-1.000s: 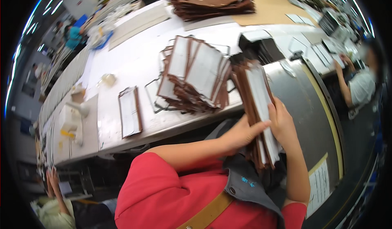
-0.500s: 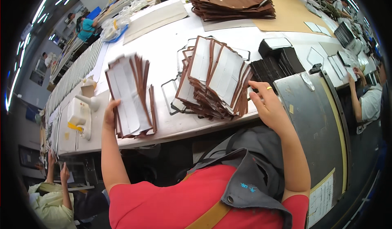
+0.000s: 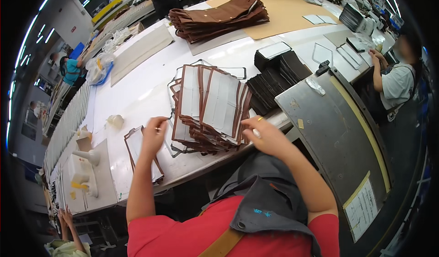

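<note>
A thick, uneven stack of white panels with brown edges [image 3: 222, 103] lies in front of me, its layers fanned and skewed. My left hand [image 3: 154, 135] is just left of this stack, fingers partly bent and apart, with no panel in them. Beneath that wrist is a thinner pile of similar brown-edged panels [image 3: 134, 143], partly covered by my forearm. At the big stack's right edge, my right hand [image 3: 263, 134], with a ring on one finger, has loosely bent, spread fingers close to the panel edges. Whether its fingertips touch them is unclear. Dark wire-like frames [image 3: 235, 73] stick out from under the stack.
Black folded pieces [image 3: 274, 76] are piled right of the stack, beside a grey metal cover [image 3: 331, 119]. Folded brown leather-like pieces [image 3: 219, 16] lie at the back. A white container [image 3: 82, 170] stands at left. A co-worker [image 3: 395, 81] sits at right.
My left hand has let go of the bundle of panels it held and moved toward the big stack. My right hand's fingers have bent more. The whole view has shifted.
</note>
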The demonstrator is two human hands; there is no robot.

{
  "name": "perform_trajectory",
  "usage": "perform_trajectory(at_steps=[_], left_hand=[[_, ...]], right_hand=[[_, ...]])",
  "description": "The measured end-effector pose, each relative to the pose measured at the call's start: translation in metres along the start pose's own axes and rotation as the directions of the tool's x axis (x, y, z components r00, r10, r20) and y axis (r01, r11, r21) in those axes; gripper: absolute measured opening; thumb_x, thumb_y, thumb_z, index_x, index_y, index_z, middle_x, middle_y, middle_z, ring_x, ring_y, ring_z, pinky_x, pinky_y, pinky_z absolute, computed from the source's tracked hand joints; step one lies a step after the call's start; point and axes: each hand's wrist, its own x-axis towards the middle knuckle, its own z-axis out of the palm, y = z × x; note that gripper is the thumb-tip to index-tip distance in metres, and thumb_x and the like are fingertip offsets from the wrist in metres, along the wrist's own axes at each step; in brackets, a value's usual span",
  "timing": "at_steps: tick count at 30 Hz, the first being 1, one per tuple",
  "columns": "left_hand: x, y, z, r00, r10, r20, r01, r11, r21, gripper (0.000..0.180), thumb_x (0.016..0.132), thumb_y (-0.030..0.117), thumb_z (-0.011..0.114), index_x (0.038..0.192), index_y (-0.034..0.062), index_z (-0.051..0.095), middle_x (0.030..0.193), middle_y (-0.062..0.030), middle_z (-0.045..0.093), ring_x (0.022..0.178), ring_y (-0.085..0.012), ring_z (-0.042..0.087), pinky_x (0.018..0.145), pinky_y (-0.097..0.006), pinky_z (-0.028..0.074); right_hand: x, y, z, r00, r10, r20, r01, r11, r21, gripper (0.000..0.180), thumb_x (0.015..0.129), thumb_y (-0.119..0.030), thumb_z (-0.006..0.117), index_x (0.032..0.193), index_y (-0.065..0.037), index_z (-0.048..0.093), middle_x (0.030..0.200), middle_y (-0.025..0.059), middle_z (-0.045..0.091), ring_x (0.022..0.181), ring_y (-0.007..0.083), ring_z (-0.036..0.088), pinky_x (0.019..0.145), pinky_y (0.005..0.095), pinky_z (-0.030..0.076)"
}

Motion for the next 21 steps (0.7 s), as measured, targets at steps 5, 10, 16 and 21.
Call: perform_trajectory(at_steps=[5, 10, 16, 21], left_hand=[[-0.033, 0.061, 0.050, 0.967, 0.173, 0.187, -0.155, 0.982, -0.106, 0.041, 0.085, 0.012, 0.060, 0.121, -0.0017, 0.048, 0.110, -0.0151, 0.052, 0.088, -0.0230, 0.059, 0.073, -0.032, 0.049], [-0.033, 0.059, 0.072, 0.970, -0.071, 0.233, 0.144, 0.937, -0.317, 0.056, 0.086, 0.014, 0.063, 0.130, -0.0058, 0.036, 0.110, -0.0156, 0.053, 0.083, -0.0159, 0.058, 0.070, -0.027, 0.049], [-0.048, 0.077, 0.094, 0.904, -0.123, 0.409, 0.342, 0.782, -0.521, 0.068, 0.082, 0.019, 0.068, 0.133, -0.0067, 0.032, 0.112, -0.0163, 0.056, 0.081, -0.0135, 0.056, 0.068, -0.026, 0.047], [-0.054, 0.098, 0.132, 0.976, 0.194, 0.095, -0.194, 0.981, -0.008, 0.077, 0.073, 0.029, 0.074, 0.130, -0.0058, 0.037, 0.123, -0.0273, 0.041, 0.112, -0.0382, 0.042, 0.097, -0.044, 0.034]], right_hand=[[0.014, 0.014, 0.071, 0.988, -0.149, 0.050, 0.156, 0.959, -0.238, 0.070, 0.078, -0.024, 0.068, 0.136, -0.008, 0.034, 0.135, 0.0219, 0.038, 0.120, 0.0399, 0.043, 0.098, 0.0410, 0.039], [0.016, 0.027, 0.093, 0.993, -0.091, 0.075, 0.111, 0.938, -0.329, 0.091, 0.072, -0.027, 0.075, 0.144, -0.013, 0.020, 0.146, 0.0207, 0.022, 0.130, 0.0415, 0.031, 0.104, 0.0431, 0.034], [0.014, 0.043, 0.085, 0.990, -0.099, 0.103, 0.110, 0.988, -0.107, 0.090, 0.073, -0.023, 0.073, 0.145, -0.013, 0.020, 0.146, 0.0212, 0.024, 0.132, 0.0391, 0.030, 0.104, 0.0416, 0.035], [0.021, 0.052, 0.075, 0.993, -0.066, 0.100, 0.026, 0.933, 0.359, 0.084, 0.077, -0.016, 0.069, 0.144, -0.006, 0.019, 0.143, 0.0215, 0.030, 0.131, 0.0346, 0.033, 0.107, 0.0373, 0.031]])
